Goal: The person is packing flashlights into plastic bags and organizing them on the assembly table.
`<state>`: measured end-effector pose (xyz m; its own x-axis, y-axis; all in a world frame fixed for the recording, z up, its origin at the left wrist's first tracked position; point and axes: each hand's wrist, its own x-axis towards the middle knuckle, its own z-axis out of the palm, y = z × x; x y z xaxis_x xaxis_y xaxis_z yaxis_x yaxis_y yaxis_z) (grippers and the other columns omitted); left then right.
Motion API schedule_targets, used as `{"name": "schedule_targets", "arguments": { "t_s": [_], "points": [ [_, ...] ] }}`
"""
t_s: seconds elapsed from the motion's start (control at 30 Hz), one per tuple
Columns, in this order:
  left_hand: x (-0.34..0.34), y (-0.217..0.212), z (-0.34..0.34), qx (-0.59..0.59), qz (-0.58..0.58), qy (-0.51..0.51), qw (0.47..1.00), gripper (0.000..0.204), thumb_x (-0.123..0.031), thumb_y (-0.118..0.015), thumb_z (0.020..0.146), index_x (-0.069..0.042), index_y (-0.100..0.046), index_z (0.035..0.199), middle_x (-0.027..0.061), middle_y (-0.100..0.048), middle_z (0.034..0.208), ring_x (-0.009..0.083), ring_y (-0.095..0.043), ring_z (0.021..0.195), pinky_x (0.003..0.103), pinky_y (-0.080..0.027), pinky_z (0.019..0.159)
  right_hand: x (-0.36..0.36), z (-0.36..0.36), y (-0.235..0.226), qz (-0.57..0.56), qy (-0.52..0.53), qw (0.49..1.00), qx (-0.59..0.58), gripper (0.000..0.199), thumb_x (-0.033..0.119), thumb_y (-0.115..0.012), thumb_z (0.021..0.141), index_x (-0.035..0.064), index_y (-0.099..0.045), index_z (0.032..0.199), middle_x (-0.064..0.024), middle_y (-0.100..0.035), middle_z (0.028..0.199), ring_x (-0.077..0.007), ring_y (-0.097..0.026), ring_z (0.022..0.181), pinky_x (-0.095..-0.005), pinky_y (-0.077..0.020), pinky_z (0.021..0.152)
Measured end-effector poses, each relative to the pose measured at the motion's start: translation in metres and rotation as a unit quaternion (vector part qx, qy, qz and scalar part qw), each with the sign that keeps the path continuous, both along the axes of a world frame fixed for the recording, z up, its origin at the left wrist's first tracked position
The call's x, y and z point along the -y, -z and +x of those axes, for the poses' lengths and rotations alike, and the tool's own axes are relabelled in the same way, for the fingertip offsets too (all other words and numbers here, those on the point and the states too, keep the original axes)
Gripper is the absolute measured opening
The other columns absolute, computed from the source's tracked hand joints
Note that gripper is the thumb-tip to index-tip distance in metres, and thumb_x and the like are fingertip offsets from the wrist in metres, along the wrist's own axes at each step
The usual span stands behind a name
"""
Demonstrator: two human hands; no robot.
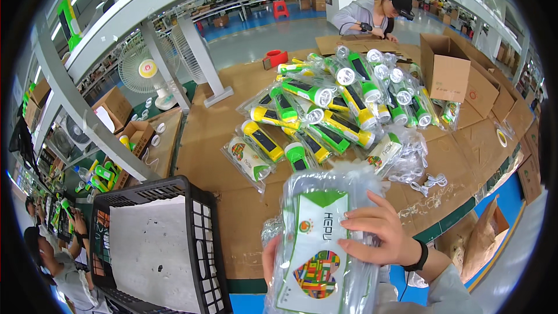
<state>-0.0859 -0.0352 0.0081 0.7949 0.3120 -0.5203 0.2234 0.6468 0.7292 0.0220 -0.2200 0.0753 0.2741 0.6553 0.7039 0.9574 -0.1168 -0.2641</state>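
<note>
Clear, crinkly plastic wraps the bagged pack point(317, 244) the person holds close to the body, at the near edge of the cardboard-covered surface point(203, 157). A white card with green trim and a colourful heart print shows through the film. The right hand point(378, 234) lies over the pack's right side, fingers point(356, 216) spread flat and pressing, not curled around it. The left hand point(269, 261) props it from beneath on the left; only a thumb edge shows, so I cannot tell how tightly it grips. The pack looks light, soft and slippery, likely to slide or buckle, so a hold on both long edges seems safest. Farther off lies a heap of green and yellow torches point(343, 104) in glossy bags. A black plastic crate point(200, 238) stands to the left, open cardboard boxes point(444, 67) far right.
</note>
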Motion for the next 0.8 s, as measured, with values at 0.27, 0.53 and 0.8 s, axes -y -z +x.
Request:
{"name": "schedule_targets", "arguments": {
  "t_s": [0.27, 0.53, 0.8],
  "points": [
    [0.014, -0.012, -0.025, 0.225, 0.198, -0.049, 0.953, 0.054, -0.025, -0.052, 0.097, -0.001, -0.030, 0.141, 0.0191, -0.041, 0.141, 0.0288, -0.047, 0.126, 0.043, -0.039, 0.106, 0.014, 0.005, -0.002, 0.046, 0.200, 0.953, 0.221, 0.033, 0.011, -0.075, 0.065, 0.0277, -0.067, 0.093, -0.0011, -0.061, 0.103, -0.0150, -0.058, 0.088, -0.0330, -0.0374, 0.074],
    [0.030, -0.016, -0.038, 0.227, 0.177, 0.048, 0.956, 0.057, -0.037, -0.046, 0.099, -0.003, -0.032, 0.143, 0.0170, -0.042, 0.141, 0.0285, -0.047, 0.126, 0.044, -0.037, 0.107, 0.056, -0.010, -0.006, -0.043, 0.186, 0.912, 0.363, 0.020, 0.017, -0.065, 0.079, 0.0264, -0.065, 0.096, 0.0039, -0.057, 0.094, -0.0096, -0.055, 0.089, -0.0234, -0.0388, 0.075],
    [0.005, -0.035, -0.044, 0.307, -0.249, -0.114, 0.912, 0.072, -0.061, -0.041, 0.094, -0.006, -0.042, 0.140, 0.0126, -0.044, 0.143, 0.0325, -0.043, 0.129, 0.051, -0.034, 0.107, -0.013, 0.010, 0.001, -0.047, 0.107, 0.956, 0.268, 0.027, 0.015, -0.062, 0.075, 0.0187, -0.063, 0.102, -0.0007, -0.052, 0.087, -0.0148, -0.054, 0.089, -0.0264, -0.0416, 0.076]
  ]
}}
